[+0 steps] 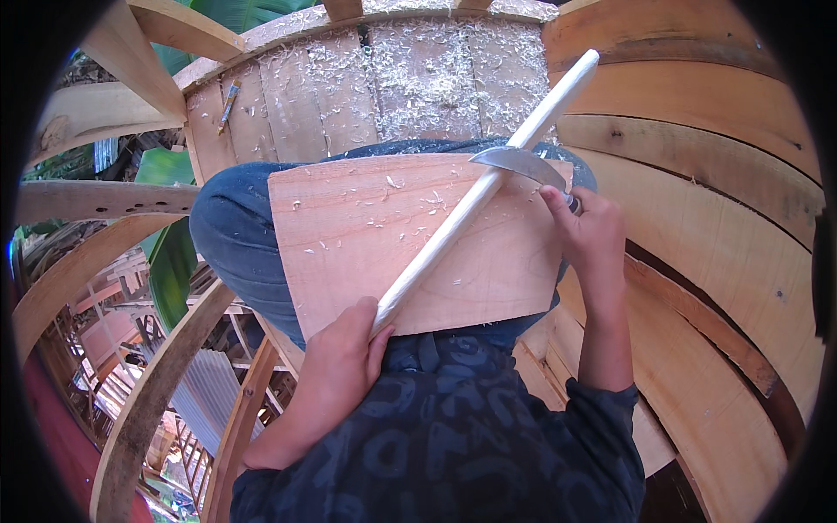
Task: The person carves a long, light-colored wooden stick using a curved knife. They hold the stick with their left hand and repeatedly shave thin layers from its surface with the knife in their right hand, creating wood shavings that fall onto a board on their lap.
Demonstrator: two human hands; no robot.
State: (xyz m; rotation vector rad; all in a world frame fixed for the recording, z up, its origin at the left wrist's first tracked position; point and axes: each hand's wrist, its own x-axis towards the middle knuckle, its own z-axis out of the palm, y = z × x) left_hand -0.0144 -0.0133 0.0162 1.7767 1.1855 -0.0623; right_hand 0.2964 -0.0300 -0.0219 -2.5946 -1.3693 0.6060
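Note:
A pale, peeled wooden stick (443, 234) slants across a flat wooden board (349, 228) that lies on my lap. My left hand (344, 349) is wrapped round the stick's near end, close to my waist. In my right hand (590, 228) is a knife (521, 162) with a curved grey blade; most of its handle is hidden by my fingers. The blade lies across the upper part of the stick, touching it. Beyond the blade, the stick's far end points up and to the right, past the board. Small shavings are scattered over the board.
Plank flooring (288, 105) ahead of my knees is strewn with wood shavings (427, 74). A small, narrow yellowish object (228, 106) lies at its left. Curved plank walling (697, 200) rises close on my right. Bare curved ribs (157, 405) stand on the left, with gaps between them.

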